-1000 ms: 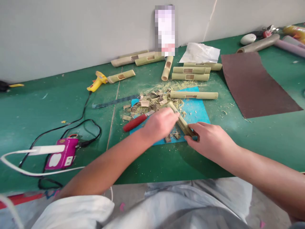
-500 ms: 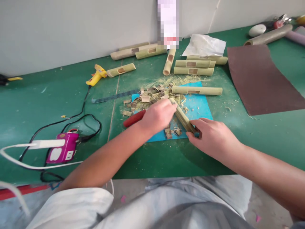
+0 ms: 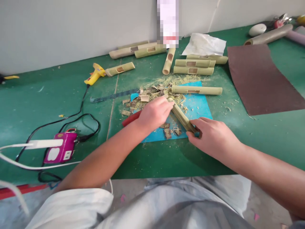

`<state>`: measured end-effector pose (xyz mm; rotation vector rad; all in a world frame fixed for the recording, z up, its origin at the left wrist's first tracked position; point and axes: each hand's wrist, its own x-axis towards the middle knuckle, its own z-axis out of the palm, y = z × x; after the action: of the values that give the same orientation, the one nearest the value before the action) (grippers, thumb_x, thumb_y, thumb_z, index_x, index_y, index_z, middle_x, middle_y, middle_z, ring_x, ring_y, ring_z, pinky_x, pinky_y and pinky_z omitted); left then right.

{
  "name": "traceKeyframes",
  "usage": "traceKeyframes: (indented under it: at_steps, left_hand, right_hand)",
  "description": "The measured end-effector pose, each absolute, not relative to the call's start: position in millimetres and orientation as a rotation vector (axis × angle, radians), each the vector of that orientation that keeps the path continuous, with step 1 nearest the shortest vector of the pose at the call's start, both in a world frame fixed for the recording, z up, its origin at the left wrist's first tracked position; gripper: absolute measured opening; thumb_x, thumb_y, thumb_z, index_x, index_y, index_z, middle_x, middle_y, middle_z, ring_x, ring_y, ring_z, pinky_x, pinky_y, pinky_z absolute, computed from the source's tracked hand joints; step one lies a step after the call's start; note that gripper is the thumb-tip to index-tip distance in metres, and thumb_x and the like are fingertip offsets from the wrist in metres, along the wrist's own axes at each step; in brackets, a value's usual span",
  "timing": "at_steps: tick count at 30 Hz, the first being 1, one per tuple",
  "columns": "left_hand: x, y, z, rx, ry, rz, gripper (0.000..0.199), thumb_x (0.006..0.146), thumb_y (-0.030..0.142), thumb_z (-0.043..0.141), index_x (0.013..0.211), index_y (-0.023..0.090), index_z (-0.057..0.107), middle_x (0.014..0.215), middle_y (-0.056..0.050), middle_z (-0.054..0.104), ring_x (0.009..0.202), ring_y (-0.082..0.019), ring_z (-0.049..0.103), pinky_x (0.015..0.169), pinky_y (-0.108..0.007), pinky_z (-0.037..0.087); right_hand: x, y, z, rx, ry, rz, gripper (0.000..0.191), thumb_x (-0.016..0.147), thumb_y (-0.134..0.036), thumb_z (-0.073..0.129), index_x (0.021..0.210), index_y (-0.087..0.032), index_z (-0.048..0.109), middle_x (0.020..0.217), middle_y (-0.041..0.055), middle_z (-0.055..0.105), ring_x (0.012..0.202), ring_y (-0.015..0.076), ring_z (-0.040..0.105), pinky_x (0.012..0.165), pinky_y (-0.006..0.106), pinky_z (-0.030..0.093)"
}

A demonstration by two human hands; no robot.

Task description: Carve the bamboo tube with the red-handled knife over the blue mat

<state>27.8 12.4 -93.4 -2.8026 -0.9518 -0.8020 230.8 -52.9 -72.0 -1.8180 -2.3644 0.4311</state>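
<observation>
No readable text, brands or numbers; upright panel (image 3: 167, 22) pixelated.

1 head-worn camera – looking forward and down, close over the green table (image 3: 152, 162) – toward the grey wall (image 3: 71, 28)

- held bamboo tube (image 3: 181, 115): pale yellow-grn
- sheet under it (image 3: 202, 108): brt blue w/ pale specks
- handle nearby (image 3: 131, 119): red
- chips (image 3: 144, 98): mix of tan, brown + grayish
- desk (image 3: 152, 163): dk grn w/ pale specks
- glue gun (image 3: 94, 75): yellow, cord's (image 3: 83, 99) blk
- plug adapter (image 3: 60, 150): magenta w/ white patches, v bright tbh
- big sheet (image 3: 262, 79): plain dk brown
- crumpled paper (image 3: 204, 45): white
- wall (image 3: 71, 28): lt gray
</observation>
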Motion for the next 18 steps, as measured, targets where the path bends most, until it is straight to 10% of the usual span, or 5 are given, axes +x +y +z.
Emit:
traceKeyframes:
  at_steps: [18]
  left_hand:
    - [29.9, 13.8, -97.9, -2.793, -0.877, -0.8, 0.032, 0.102, 0.021, 0.04, 0.09, 0.011, 0.067, 0.074, -0.006, 0.059, 0.071, -0.015, 0.057, 0.064, -0.028, 0.049]
  right_hand:
    - [231.5, -52.6, -75.6, -1.802, -2.355, 0.41, 0.014, 0.082, -0.031, 0.056, 0.077, -0.019, 0.061, 0.073, 0.001, 0.061, 0.057, 0.0115, 0.045, 0.055, 0.028, 0.027]
